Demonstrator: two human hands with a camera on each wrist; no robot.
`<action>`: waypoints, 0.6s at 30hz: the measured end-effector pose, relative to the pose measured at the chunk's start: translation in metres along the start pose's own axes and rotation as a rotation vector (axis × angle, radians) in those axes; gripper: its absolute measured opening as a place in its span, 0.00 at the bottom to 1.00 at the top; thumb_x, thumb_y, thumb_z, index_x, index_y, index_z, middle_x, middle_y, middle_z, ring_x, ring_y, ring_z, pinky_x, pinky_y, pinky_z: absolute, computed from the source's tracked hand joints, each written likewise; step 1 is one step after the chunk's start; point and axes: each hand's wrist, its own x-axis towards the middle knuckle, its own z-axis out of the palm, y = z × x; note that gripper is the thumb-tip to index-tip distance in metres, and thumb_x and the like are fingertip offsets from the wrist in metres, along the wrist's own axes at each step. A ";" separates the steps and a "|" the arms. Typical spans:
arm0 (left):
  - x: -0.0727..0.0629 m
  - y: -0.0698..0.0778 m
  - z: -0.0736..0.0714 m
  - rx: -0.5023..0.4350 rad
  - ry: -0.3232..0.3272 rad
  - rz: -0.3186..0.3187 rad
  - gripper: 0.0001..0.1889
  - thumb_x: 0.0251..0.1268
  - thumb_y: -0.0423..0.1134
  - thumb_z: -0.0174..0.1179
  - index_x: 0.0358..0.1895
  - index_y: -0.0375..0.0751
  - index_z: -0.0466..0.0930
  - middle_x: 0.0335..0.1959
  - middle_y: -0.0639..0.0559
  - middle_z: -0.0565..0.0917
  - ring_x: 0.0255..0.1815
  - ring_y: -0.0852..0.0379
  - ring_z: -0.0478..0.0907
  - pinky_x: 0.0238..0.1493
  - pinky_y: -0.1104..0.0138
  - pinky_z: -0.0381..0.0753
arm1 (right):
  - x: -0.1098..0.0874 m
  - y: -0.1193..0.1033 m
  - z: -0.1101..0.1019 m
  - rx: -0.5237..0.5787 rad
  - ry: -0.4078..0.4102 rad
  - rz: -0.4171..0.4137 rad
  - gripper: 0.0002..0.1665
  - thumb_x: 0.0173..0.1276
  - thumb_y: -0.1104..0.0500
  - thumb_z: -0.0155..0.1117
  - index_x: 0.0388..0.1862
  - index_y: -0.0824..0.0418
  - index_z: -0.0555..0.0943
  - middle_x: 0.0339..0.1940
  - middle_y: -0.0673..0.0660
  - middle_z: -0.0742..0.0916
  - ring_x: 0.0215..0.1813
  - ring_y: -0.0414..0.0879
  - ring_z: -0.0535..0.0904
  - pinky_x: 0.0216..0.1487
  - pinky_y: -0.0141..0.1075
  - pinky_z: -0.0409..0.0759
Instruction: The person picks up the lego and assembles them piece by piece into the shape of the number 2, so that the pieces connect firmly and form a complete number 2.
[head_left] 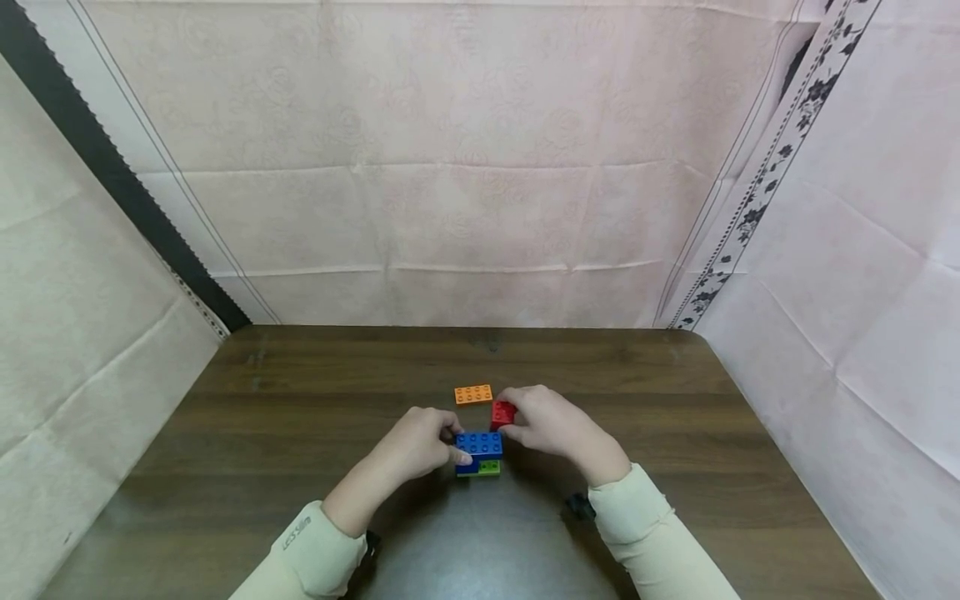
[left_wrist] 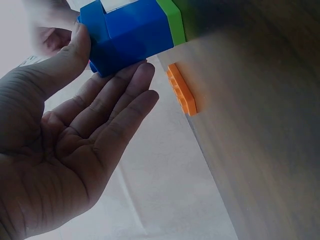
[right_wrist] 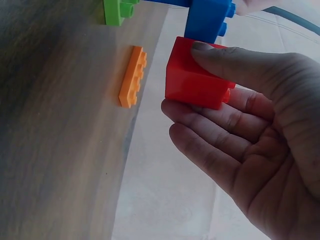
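Note:
My left hand (head_left: 420,440) grips a stack of blocks between thumb and fingers. On top of the stack is a blue toy brick (head_left: 480,444) with several studs. Under its left part sits another blue brick (left_wrist: 140,30), joined to a thin green base piece (head_left: 490,468). To the right, my right hand (head_left: 551,423) pinches a red brick (right_wrist: 195,75), thumb on one face and fingers on the opposite side. The red brick is beside the far right corner of the upper blue brick; whether they touch, I cannot tell.
A thin orange brick (head_left: 473,394) lies studs up on the brown wooden table (head_left: 337,375), just beyond the stack. Pale cloth (head_left: 465,208) hangs behind the table and along both sides.

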 end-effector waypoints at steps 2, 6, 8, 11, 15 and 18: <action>0.000 0.000 0.000 -0.002 0.000 0.000 0.16 0.57 0.47 0.75 0.44 0.44 0.86 0.36 0.53 0.85 0.36 0.56 0.78 0.45 0.55 0.82 | -0.001 -0.001 -0.001 0.002 0.007 -0.001 0.22 0.66 0.55 0.74 0.56 0.60 0.80 0.36 0.47 0.85 0.32 0.38 0.76 0.35 0.29 0.78; -0.001 0.000 0.000 -0.009 -0.002 -0.004 0.16 0.57 0.47 0.75 0.44 0.43 0.86 0.36 0.53 0.85 0.35 0.56 0.78 0.43 0.56 0.82 | -0.004 -0.003 -0.005 0.014 0.007 0.011 0.23 0.65 0.55 0.74 0.57 0.60 0.80 0.36 0.47 0.85 0.31 0.39 0.76 0.33 0.29 0.78; -0.001 0.001 0.000 -0.009 -0.003 -0.005 0.16 0.57 0.47 0.75 0.44 0.43 0.86 0.36 0.53 0.85 0.35 0.56 0.78 0.43 0.56 0.82 | -0.006 -0.003 -0.006 0.017 0.005 0.015 0.24 0.65 0.55 0.74 0.57 0.60 0.80 0.36 0.47 0.84 0.31 0.39 0.76 0.33 0.29 0.78; -0.001 0.001 0.000 -0.005 -0.001 -0.004 0.16 0.57 0.47 0.75 0.44 0.43 0.86 0.36 0.53 0.85 0.35 0.56 0.78 0.43 0.56 0.82 | -0.007 -0.003 -0.009 0.022 0.012 0.016 0.24 0.65 0.55 0.74 0.57 0.59 0.80 0.36 0.46 0.84 0.31 0.40 0.76 0.32 0.29 0.78; 0.000 0.001 0.000 0.001 0.003 -0.001 0.16 0.57 0.47 0.75 0.44 0.43 0.86 0.36 0.53 0.85 0.36 0.56 0.78 0.45 0.55 0.82 | -0.009 -0.005 -0.012 0.030 0.029 0.007 0.24 0.65 0.55 0.75 0.57 0.60 0.80 0.35 0.46 0.84 0.31 0.39 0.76 0.33 0.29 0.78; 0.000 0.001 0.000 0.001 0.003 -0.002 0.16 0.57 0.47 0.75 0.44 0.43 0.86 0.37 0.53 0.85 0.37 0.56 0.79 0.45 0.55 0.82 | -0.011 -0.006 -0.014 0.036 0.035 0.000 0.23 0.65 0.55 0.75 0.56 0.60 0.80 0.35 0.46 0.84 0.31 0.39 0.76 0.33 0.29 0.78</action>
